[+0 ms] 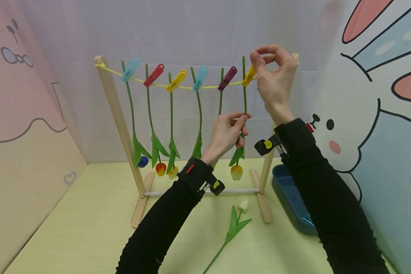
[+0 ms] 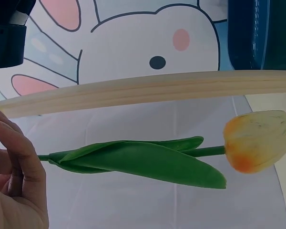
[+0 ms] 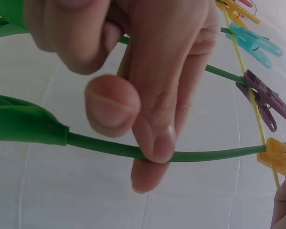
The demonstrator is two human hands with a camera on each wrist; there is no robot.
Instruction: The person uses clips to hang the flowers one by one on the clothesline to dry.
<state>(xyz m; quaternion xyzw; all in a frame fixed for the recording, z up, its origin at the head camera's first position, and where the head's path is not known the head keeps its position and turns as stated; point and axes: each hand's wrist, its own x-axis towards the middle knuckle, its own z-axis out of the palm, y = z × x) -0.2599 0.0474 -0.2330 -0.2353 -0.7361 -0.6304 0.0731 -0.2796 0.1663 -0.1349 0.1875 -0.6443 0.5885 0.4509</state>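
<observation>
My left hand (image 1: pixel 227 131) pinches the green stem of a yellow-orange tulip (image 1: pixel 236 172), which hangs head down at the right end of a yellow string. The left wrist view shows its leaves (image 2: pixel 138 160) and bloom up close. Above, my right hand (image 1: pixel 275 72) holds the handle end of a yellow clothespin (image 1: pixel 249 76) between thumb and forefinger. In the right wrist view this clothespin (image 3: pixel 279 155) sits where stem and string cross. Immediately left, a purple clothespin (image 1: pixel 227 78) clips another stem, whose lower part is hidden behind my left hand.
More tulips, including a blue one (image 1: pixel 143 161) and a red-orange one (image 1: pixel 161 169), hang from clothespins along the string (image 1: pixel 210 87) on a wooden frame (image 1: pixel 121 125). A white tulip (image 1: pixel 243 205) lies on the table in front. At right stands a dark blue bin (image 1: pixel 294 205).
</observation>
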